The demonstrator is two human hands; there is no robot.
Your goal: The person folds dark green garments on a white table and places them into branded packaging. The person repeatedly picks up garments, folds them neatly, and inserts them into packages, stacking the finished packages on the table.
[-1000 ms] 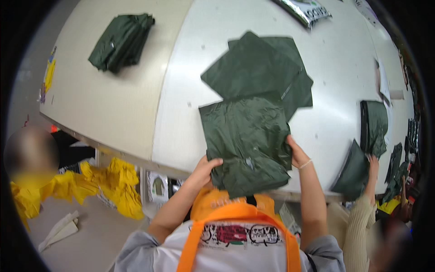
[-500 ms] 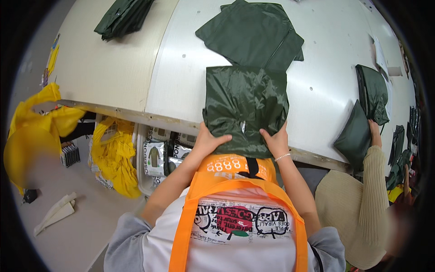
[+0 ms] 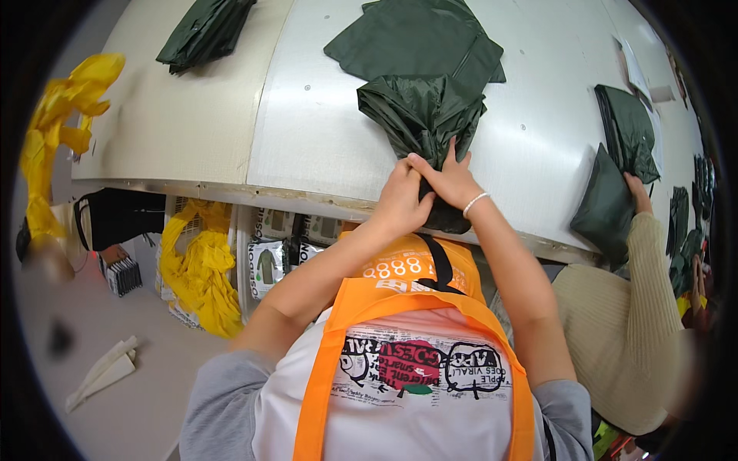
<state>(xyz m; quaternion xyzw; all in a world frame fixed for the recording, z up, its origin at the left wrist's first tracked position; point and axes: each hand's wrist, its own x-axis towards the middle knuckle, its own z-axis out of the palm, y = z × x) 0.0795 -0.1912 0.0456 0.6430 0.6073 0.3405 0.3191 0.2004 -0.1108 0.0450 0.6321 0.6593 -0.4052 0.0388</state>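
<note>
A dark green, shiny rain garment, folded, lies at the table's front edge. Its middle is pinched into a narrow waist, and its far end fans out in pleats. My left hand is closed around the gathered part from the left. From the right, my right hand grips the same part, with its index finger pointing up along the folds. The hands touch each other and hide the waist. Below them a dark end of the garment shows. Just beyond lies a stack of flat, dark green folded pieces.
Another dark green pile lies far left on the table. Under the edge stands a bin with silver packages, beside a basket of yellow plastic. At right, a co-worker's hand touches dark green pieces.
My hands have come together from the sides and moved away from me. The garment, flat and wide before, is now squeezed narrow in the middle. At far left the yellow material has shifted.
</note>
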